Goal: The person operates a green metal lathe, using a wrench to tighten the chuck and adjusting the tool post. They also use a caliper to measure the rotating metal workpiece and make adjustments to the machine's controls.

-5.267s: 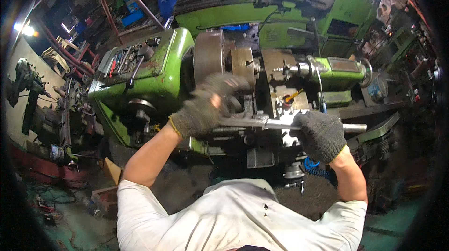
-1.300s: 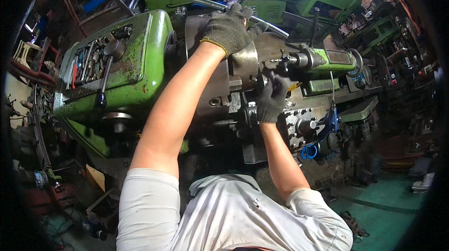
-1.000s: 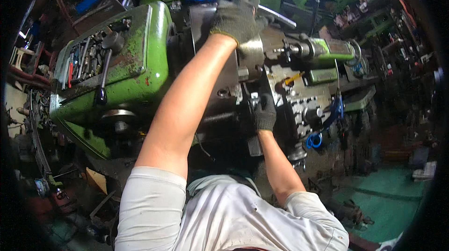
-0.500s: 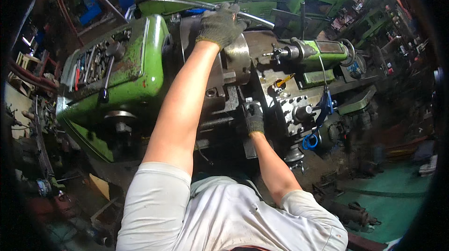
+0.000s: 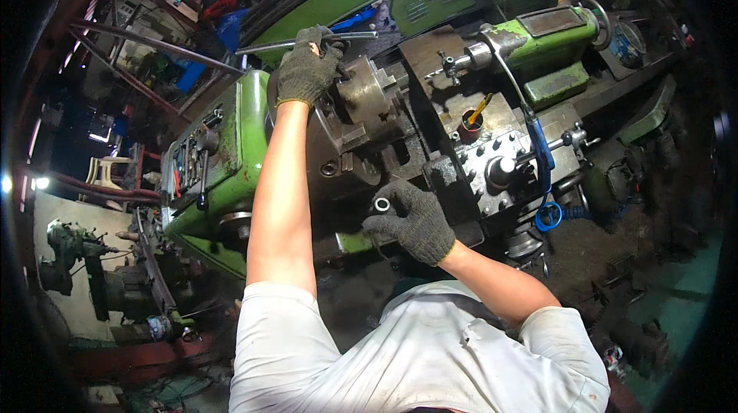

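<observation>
Left hand (image 5: 307, 71) wrapped around a steel bar (image 5: 307, 42) above the chuck (image 5: 367, 98); right hand (image 5: 411, 221) pinching a small metal ring (image 5: 382, 204).

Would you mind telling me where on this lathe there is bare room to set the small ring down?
The flat plate behind the chuck looks bare. The cross-slide is crowded by the red cup and tool post. The left hand holds the chuck key; the right hand holds the ring.
</observation>
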Demonstrator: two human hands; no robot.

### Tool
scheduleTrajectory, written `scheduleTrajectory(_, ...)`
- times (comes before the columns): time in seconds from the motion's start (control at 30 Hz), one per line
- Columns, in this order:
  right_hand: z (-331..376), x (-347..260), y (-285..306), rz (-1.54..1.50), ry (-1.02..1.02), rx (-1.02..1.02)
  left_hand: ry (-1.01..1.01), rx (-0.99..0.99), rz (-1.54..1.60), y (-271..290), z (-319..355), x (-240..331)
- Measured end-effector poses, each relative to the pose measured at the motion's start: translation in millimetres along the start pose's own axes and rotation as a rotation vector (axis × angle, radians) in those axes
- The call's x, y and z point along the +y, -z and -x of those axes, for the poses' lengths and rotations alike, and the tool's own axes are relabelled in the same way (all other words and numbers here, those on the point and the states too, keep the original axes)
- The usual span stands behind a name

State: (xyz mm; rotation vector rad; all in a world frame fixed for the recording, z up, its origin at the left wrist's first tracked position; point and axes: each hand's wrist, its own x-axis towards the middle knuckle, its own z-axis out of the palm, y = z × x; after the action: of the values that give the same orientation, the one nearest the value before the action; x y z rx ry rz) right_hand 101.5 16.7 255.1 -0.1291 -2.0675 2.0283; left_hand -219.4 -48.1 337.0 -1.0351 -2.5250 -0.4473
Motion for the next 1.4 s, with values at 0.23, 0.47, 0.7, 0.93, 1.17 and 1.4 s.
scheduleTrajectory(0.23,8.1,-1.0,23.9,-0.284,-0.187,-0.231,0.079,-0.017,0.002,2.0,5.4,3.5)
scheduleTrajectory(0.47,17.1,12.4,24.3,-0.477,-0.176,-0.422,0.031,0.046,-0.095,-13.9,3.6,-20.0)
scheduleTrajectory(0.7,20.9,22.4,2.3,-0.184,0.072,-0.387,0.024,-0.010,-0.025,-9.7,0.8,-16.6)
scheduleTrajectory(0.93,24.1,0.5,-41.3,0.019,-0.206,-0.305,0.011,0.070,0.005,-21.8,-0.8,-28.9)
scheduleTrajectory(1.17,24.1,-1.7,-74.6,0.346,-0.226,-0.221,0.078,-0.107,0.151,18.8,0.5,9.7)
scheduleTrajectory(1.4,16.3,1.2,-89.3,0.346,-0.189,0.097,0.056,-0.127,0.175,11.4,-6.8,4.2)
